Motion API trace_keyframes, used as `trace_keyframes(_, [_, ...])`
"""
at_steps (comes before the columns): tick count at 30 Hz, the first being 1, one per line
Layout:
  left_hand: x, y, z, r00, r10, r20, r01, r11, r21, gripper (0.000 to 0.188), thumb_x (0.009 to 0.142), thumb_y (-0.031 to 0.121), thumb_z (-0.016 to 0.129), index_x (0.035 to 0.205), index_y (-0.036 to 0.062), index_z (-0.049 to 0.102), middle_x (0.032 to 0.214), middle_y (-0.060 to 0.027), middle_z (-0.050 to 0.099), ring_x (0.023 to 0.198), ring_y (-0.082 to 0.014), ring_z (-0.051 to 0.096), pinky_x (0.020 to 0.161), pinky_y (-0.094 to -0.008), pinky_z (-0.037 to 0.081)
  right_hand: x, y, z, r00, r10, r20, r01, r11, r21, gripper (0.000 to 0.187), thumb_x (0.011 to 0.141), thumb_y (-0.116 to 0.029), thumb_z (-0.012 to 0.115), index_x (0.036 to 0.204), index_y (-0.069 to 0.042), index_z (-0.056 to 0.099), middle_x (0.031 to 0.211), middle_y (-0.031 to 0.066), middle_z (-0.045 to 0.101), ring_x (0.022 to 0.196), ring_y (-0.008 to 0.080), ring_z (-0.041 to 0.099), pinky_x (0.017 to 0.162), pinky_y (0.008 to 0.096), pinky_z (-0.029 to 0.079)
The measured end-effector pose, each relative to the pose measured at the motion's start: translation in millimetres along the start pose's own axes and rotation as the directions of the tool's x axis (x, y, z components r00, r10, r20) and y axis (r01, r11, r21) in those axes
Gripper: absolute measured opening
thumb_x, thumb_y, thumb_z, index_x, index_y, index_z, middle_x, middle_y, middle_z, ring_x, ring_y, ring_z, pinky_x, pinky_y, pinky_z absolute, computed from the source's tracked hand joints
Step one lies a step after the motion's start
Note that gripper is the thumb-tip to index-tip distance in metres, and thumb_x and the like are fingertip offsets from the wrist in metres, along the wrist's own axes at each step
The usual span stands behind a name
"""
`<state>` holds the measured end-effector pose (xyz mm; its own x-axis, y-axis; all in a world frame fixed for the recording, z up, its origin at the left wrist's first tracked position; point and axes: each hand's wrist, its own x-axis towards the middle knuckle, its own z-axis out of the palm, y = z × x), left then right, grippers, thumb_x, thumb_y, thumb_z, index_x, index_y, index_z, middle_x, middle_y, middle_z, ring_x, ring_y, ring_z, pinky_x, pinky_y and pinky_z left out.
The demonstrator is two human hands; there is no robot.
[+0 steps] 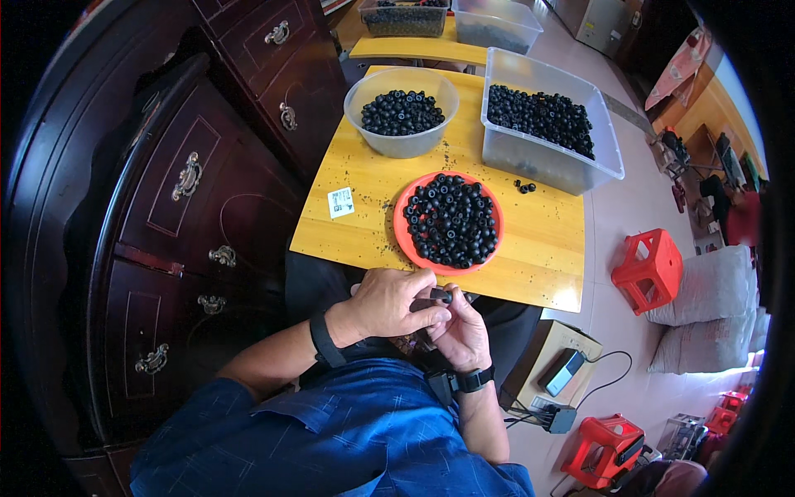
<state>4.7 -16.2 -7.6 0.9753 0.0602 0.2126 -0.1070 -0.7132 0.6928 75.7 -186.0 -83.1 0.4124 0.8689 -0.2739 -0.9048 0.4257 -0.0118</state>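
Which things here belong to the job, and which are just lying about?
Likely the job:
left hand and right hand
black piece between them
red plate
black hollow parts
round plastic tub
rectangular bin

Likely lying about:
white label
red stools
cardboard box

Left hand and right hand pinch a black piece — near the red plate on the counter.

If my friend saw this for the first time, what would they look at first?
Probably the bright red plate heaped with black round pieces, near the front edge of the yellow table. Just below it in the picture, the left hand and right hand meet at a small dark piece.
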Motion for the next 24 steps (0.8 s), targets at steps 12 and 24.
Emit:
trace_keyframes(12, [4.0, -1.6, 1.6, 0.999, 0.038, -0.010, -0.036, 0.992, 0.125, 0.044, 0.086, 0.049, 0.072, 0.086, 0.0067, 0.058, 0.068, -0.0085, 0.066, 0.063, -0.0307, 0.068, 0.058, -0.0422, 0.052, 0.0, 2.7, 0.5, 1.000, -0.001, 0.018, 0.002, 0.998, -0.065, 0.020, 0.098, -0.019, 0.066, 0.116, -0.011, 0.065, 0.104, 0.0078, 0.069, 0.089, 0.0182, 0.068, 0.073, 0.0322, 0.058])
trace_keyframes(24, [4.6, -4.0, 4.4, 0.998, 0.059, -0.009, -0.058, 0.987, 0.148, 0.043, 0.087, 0.048, 0.071, 0.085, 0.0072, 0.057, 0.068, -0.0070, 0.065, 0.062, -0.0299, 0.067, 0.057, -0.0427, 0.052, 0.1, 3.4, 1.1, 1.000, -0.011, 0.025, 0.013, 0.998, -0.068, 0.019, 0.097, -0.017, 0.066, 0.115, -0.009, 0.063, 0.105, 0.0061, 0.068, 0.089, 0.0170, 0.067, 0.071, 0.0293, 0.057])
